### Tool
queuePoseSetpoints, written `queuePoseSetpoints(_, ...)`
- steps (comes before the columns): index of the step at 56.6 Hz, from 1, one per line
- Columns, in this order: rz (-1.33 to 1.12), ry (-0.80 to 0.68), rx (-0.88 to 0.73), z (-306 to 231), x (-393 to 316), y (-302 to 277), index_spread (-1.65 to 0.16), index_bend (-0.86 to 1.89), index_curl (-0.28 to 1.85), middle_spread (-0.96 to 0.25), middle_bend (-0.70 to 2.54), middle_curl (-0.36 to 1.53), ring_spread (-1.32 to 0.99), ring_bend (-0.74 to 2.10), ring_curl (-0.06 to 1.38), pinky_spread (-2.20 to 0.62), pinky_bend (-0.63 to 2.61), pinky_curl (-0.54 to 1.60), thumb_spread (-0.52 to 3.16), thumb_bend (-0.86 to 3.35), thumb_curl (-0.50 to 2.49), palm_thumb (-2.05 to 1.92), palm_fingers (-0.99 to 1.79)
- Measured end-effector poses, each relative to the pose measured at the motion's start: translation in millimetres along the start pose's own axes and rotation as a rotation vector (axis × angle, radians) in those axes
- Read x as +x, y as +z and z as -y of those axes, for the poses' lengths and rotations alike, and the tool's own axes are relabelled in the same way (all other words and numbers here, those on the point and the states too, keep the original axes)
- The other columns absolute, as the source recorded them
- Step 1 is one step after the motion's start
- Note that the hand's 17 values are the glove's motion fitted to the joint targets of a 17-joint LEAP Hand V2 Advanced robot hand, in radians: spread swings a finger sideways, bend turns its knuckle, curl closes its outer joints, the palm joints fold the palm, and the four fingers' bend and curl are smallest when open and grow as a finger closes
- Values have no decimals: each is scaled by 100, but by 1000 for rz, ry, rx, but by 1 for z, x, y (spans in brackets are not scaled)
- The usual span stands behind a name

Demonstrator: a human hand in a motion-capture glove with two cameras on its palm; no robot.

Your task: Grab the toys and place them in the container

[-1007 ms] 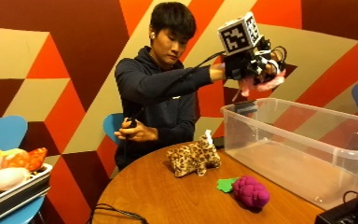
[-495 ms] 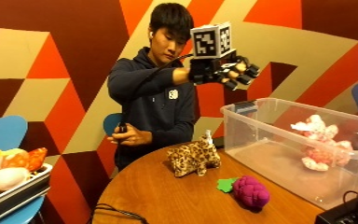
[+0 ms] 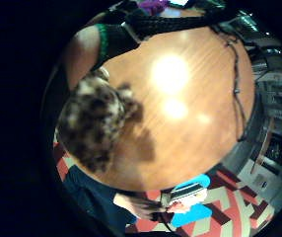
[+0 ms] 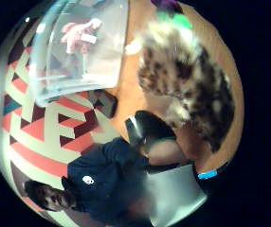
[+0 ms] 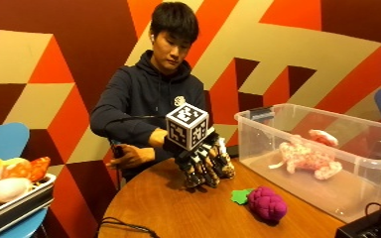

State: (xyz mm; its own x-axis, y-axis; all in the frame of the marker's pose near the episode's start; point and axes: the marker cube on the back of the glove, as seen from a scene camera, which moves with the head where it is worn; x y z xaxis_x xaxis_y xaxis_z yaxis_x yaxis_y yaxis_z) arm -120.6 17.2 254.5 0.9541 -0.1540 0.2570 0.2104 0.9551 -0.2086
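In the outside view my gloved right hand [image 5: 200, 154] is down over the spotted leopard plush [image 5: 224, 169], which lies on the round wooden table [image 5: 177, 208]. The fingers point down, spread over the toy, and none is seen curled round it. The little finger side palm view shows the leopard plush [image 3: 94, 123] lying on the table close below the palm. In the thumb side palm view the plush [image 4: 192, 85] lies beside the thumb [image 4: 149, 135]. A purple plush with a green leaf [image 5: 266, 202] lies nearer the table's front. A pink plush [image 5: 309, 156] lies inside the clear plastic container [image 5: 250, 136].
The person's bare hand [image 5: 131, 156] rests at the table's far edge. A tray of several plush toys [image 5: 12, 186] sits on a blue chair at the left. A black box [image 5: 370, 225] and a cable [image 5: 121, 225] lie at the table's front.
My hand let the pink plush fall into the container, then swung left and down from above it onto the leopard plush on the table.
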Motion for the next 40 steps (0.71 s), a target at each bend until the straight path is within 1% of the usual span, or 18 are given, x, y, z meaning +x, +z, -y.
queuePoseSetpoints(6, -52, -10, 32, 10, 4, 25, -21, 7, 25, 3, 21, 34, 3, 41, 44, 4, 91, 31, 131, -2, 40, 7, -1)
queuePoseSetpoints(7, -49, -14, 48, 11, 4, 27, -20, 4, 23, 2, 24, 35, 2, 58, 49, 3, 89, 30, 131, -2, 40, 7, 14)
queuePoseSetpoints(8, -41, -16, 70, 12, 3, 29, -20, 3, 21, 2, 27, 35, 1, 63, 48, 2, 88, 29, 131, -2, 40, 8, 20)
queuePoseSetpoints(9, -33, -18, 97, 14, 3, 31, -19, 1, 20, 1, 33, 36, -2, 75, 50, 1, 87, 28, 131, -1, 40, 9, 35)
queuePoseSetpoints(11, -23, -22, 156, 16, 3, 32, -18, 2, 17, 1, 43, 39, -7, 86, 49, -4, 86, 26, 132, 1, 40, 13, 53)
queuePoseSetpoints(12, -21, -23, 183, 17, 2, 32, -18, 4, 16, 1, 48, 40, -9, 89, 50, -7, 87, 26, 134, 4, 41, 18, 61)
queuePoseSetpoints(13, -20, -25, 206, 19, 2, 33, -17, 5, 16, 0, 50, 41, -10, 91, 51, -8, 86, 26, 135, 4, 41, 19, 62)
queuePoseSetpoints(14, -19, -27, 228, 20, 1, 33, -17, 11, 17, 0, 58, 44, -12, 94, 52, -11, 85, 27, 137, 7, 42, 23, 74)
queuePoseSetpoints(15, -18, -29, 247, 21, 0, 34, -17, 11, 17, 0, 59, 44, -13, 95, 53, -13, 84, 26, 138, 7, 42, 25, 74)
queuePoseSetpoints(16, -17, -32, 263, 22, -1, 34, -16, 13, 17, -1, 65, 46, -15, 100, 55, -16, 85, 27, 140, 11, 43, 31, 87)
queuePoseSetpoints(20, -11, -45, 307, 29, -2, 33, -16, 16, 18, -3, 70, 49, -21, 106, 57, -23, 87, 29, 138, 16, 48, 43, 101)
queuePoseSetpoints(21, -6, -47, 316, 31, -1, 32, -17, 20, 19, -5, 70, 50, -22, 107, 58, -26, 93, 32, 136, 17, 50, 48, 110)
queuePoseSetpoints(23, 11, -47, 329, 36, 0, 30, -18, 22, 20, -6, 71, 51, -24, 109, 60, -28, 95, 34, 134, 19, 52, 52, 110)
queuePoseSetpoints(24, 20, -47, 331, 38, 0, 29, -19, 27, 22, -7, 75, 53, -25, 111, 62, -30, 98, 36, 133, 20, 54, 56, 119)
queuePoseSetpoints(27, 31, -46, 324, 43, 0, 24, -20, 36, 26, -9, 80, 56, -28, 113, 64, -33, 104, 40, 130, 22, 57, 61, 123)
queuePoseSetpoints(33, -10, -51, 312, 44, -9, 4, -24, 56, 34, -12, 83, 60, -32, 121, 68, -37, 114, 46, 124, 26, 64, 71, 120)
queuePoseSetpoints(37, -18, -55, 337, 40, -20, -24, -25, 69, 40, -14, 88, 64, -34, 125, 69, -39, 117, 49, 118, 25, 68, 73, 118)
queuePoseSetpoints(40, -42, -60, 369, 36, -32, -56, -27, 78, 45, -15, 93, 67, -35, 127, 70, -40, 117, 50, 113, 23, 71, 72, 115)
